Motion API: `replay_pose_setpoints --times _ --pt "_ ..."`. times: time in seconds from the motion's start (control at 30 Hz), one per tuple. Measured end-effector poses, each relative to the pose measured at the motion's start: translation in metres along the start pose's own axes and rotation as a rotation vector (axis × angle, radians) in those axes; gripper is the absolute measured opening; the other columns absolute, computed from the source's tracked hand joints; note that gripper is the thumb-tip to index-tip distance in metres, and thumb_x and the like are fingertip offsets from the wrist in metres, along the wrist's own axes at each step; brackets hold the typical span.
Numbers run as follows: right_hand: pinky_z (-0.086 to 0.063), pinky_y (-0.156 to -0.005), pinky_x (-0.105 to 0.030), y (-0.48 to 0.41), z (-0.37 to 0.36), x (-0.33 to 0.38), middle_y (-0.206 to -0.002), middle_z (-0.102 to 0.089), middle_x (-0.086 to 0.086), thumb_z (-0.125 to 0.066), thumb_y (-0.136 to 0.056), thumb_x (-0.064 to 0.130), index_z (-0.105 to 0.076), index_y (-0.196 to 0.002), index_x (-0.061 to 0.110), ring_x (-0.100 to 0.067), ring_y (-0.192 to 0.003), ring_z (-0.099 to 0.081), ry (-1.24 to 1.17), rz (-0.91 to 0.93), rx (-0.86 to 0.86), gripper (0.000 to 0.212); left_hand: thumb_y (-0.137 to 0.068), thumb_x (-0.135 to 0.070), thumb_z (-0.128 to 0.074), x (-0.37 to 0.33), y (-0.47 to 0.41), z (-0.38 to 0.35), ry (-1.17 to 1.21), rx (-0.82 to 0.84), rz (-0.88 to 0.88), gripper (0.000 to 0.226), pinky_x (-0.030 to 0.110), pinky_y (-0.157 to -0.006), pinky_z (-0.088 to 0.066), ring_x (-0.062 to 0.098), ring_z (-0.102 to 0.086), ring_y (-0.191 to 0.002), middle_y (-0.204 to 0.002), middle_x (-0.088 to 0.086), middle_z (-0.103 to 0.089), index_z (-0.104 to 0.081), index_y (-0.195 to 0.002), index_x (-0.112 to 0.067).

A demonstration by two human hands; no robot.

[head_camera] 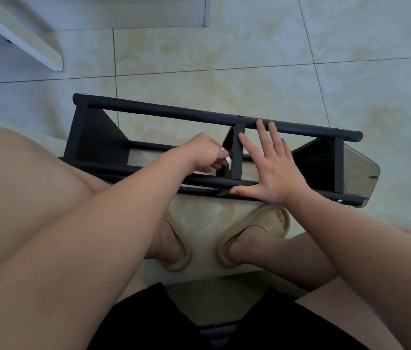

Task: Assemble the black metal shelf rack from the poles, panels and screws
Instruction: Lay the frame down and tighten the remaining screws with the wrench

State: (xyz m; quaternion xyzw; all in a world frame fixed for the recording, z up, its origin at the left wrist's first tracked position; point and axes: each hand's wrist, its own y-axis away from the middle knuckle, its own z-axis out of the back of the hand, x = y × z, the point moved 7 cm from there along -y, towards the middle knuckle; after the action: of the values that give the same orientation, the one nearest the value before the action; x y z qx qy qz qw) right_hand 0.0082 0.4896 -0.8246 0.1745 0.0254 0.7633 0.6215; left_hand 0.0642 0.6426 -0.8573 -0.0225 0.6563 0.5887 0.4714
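Shorts [149, 322] sit at six o'clock, my beige sandals [270, 229] just beyond. At centre the black rack [164, 111] lies on its side on the tiled floor [224, 59]. My right hand [272, 170] rests flat across its poles, fingers spread wide. My left hand [203, 154], at its nine o'clock, pinches a small white piece [229, 161] beside the middle panel [238, 152]. White furniture [22, 34] stands at ten o'clock.
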Motion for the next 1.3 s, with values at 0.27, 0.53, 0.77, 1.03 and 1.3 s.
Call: replay_pose_setpoints --times 0.27,0.53,0.77,1.03,1.3 --pt "-0.008 -0.124 -0.059 0.0 0.0 0.0 -0.169 0.015 -0.008 -0.033 -0.063 0.1 -0.008 -0.163 0.032 -0.033 -0.155 0.018 -0.004 0.003 -0.006 0.123 -0.1 -0.021 -0.059 -0.002 0.003 -0.006 0.033 0.034 0.018 0.007 0.031 -0.081 -0.052 0.011 -0.067 -0.078 -0.083 -0.002 -0.072 -0.063 -0.098 -0.015" --pt "-0.012 -0.123 -0.061 0.002 -0.004 0.001 -0.17 0.013 -0.009 -0.037 -0.065 0.098 -0.009 -0.163 0.032 -0.034 -0.155 0.016 -0.007 0.018 -0.037 0.121 -0.103 -0.021 -0.054 0.005 0.009 -0.007 0.052 0.121 0.121 0.013 0.03 -0.083 -0.051 0.011 -0.067 -0.079 -0.084 -0.003 -0.073 -0.062 -0.095 -0.015" --pt "-0.013 -0.123 -0.062 0.003 -0.004 0.001 -0.17 0.012 -0.009 -0.037 -0.066 0.098 -0.011 -0.163 0.031 -0.035 -0.155 0.014 -0.006 0.02 -0.055 0.121 -0.105 -0.019 -0.05 0.003 0.012 -0.006 -0.009 0.14 0.095 0.017 0.027 -0.078 -0.05 0.011 -0.064 -0.082 -0.087 -0.001 -0.071 -0.059 -0.091 -0.016" --pt "-0.012 -0.123 -0.061 0.003 -0.003 0.002 -0.17 0.011 -0.01 -0.037 -0.066 0.097 -0.012 -0.163 0.03 -0.035 -0.155 0.014 -0.004 0.021 -0.056 0.121 -0.105 -0.017 -0.047 0.003 0.012 -0.007 -0.038 0.145 0.072 0.021 0.027 -0.076 -0.047 0.012 -0.062 -0.085 -0.088 -0.001 -0.07 -0.058 -0.087 -0.018" --pt "-0.013 -0.123 -0.061 0.003 -0.003 0.002 -0.17 0.01 -0.01 -0.037 -0.066 0.097 -0.012 -0.163 0.03 -0.035 -0.155 0.014 -0.002 0.022 -0.056 0.121 -0.104 -0.015 -0.048 0.007 0.008 -0.006 -0.066 0.166 0.047 0.023 0.026 -0.074 -0.047 0.012 -0.063 -0.084 -0.087 0.0 -0.071 -0.057 -0.084 -0.019"
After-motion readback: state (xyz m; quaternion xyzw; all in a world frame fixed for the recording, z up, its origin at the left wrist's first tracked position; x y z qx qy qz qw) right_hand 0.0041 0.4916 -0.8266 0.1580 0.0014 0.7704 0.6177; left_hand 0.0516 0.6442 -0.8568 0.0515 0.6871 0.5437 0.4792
